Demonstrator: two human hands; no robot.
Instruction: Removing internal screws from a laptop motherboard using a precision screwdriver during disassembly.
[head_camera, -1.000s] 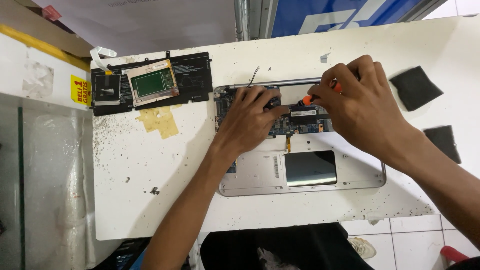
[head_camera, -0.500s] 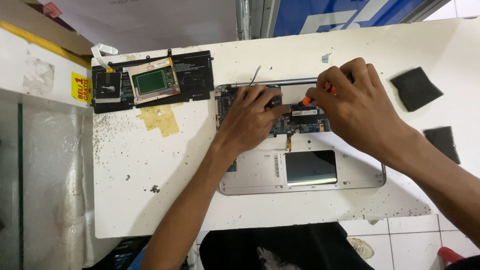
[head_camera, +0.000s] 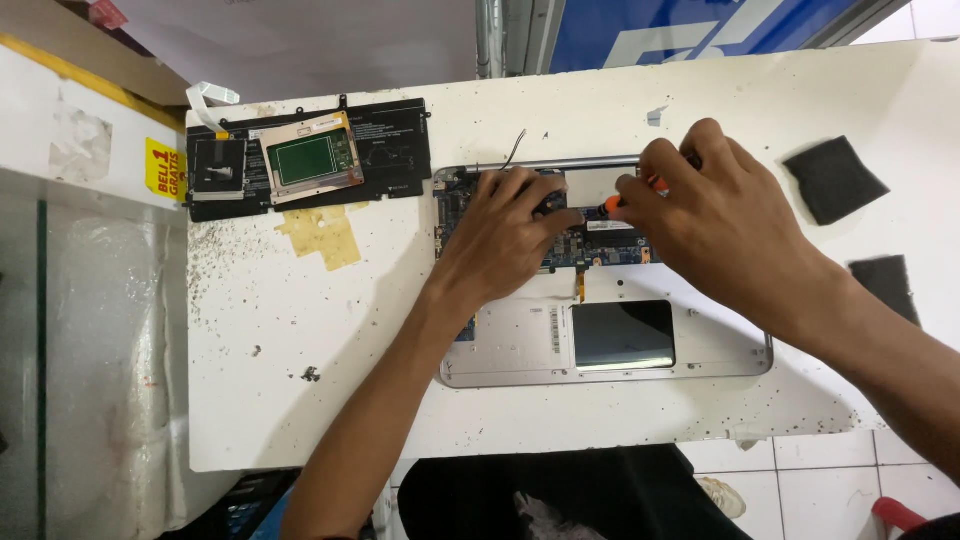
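presently i find the opened laptop chassis (head_camera: 610, 345) lying bottom-up near the middle of the white worktable (head_camera: 330, 340), with its cover already off and the blue-green circuit board (head_camera: 600, 245) exposed along the far half. judging by that, disassembly is well under way: a flat black battery pack (head_camera: 310, 158) with a small board resting on it already lies apart at the far left, while the main board remains seated in the shell and looks yet to come out. my left hand (head_camera: 510, 235) rests palm-down on the board, fingers curled and pressing on a dark component. my right hand (head_camera: 720, 225) is closed in a pinch around an orange-handled screwdriver (head_camera: 625, 200), its tip hidden among the parts between the hands. the chassis is smooth matte silver metal with rounded corners; a glossy dark rectangular panel (head_camera: 622, 335) sits in its near half. the tabletop is chipped, speckled paint with a patch of yellowed tape (head_camera: 322, 232). two black foam pads (head_camera: 832, 178), soft-edged and roughly square, lie at the right.
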